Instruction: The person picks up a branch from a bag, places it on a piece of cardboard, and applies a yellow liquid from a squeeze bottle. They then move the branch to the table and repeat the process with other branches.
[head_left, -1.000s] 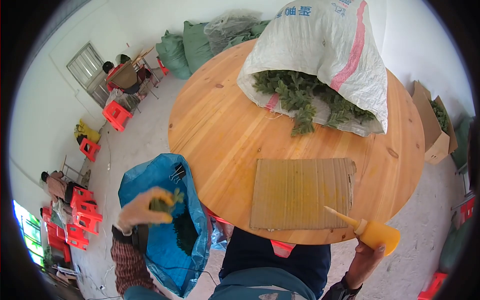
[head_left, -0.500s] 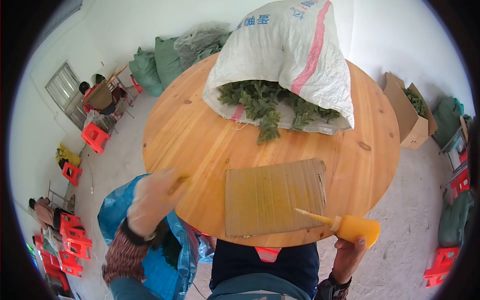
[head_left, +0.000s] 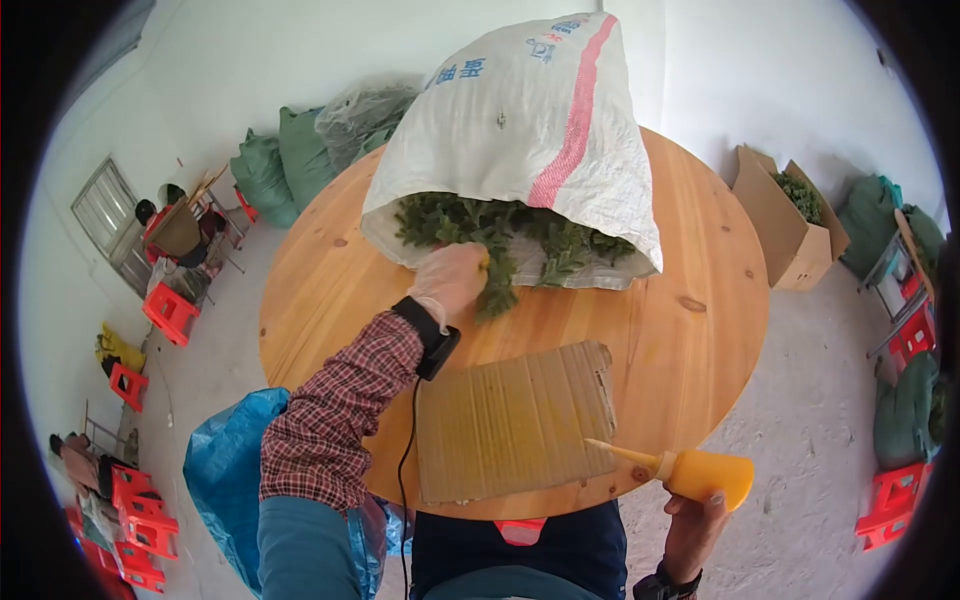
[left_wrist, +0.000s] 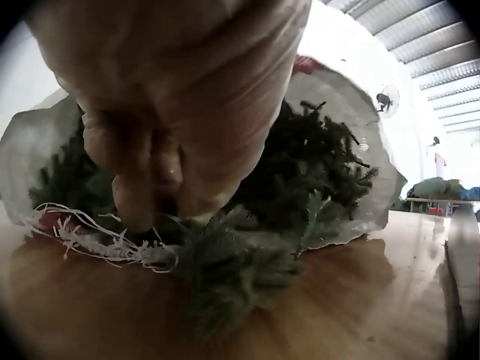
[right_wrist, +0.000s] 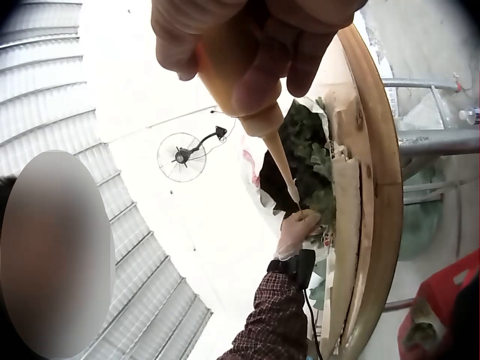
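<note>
Bent-fingered, the left hand [head_left: 450,283] is being held at a green sprig [head_left: 497,292], grip unclear; a yellow bottle [head_left: 712,478] is being clasped by the right hand [head_left: 694,537].

— Does the left hand [head_left: 450,280] grip the greenery [left_wrist: 244,281]?
— Can't tell; in its wrist view the fingertips blur into shadow.
— And the right hand [head_left: 692,535]?
— The top edge cuts it off in its wrist view; fingers cover part of the bottle [head_left: 712,478].
— The blue bag [head_left: 222,450]?
— Partly hidden behind the sleeve [head_left: 335,410].
</note>
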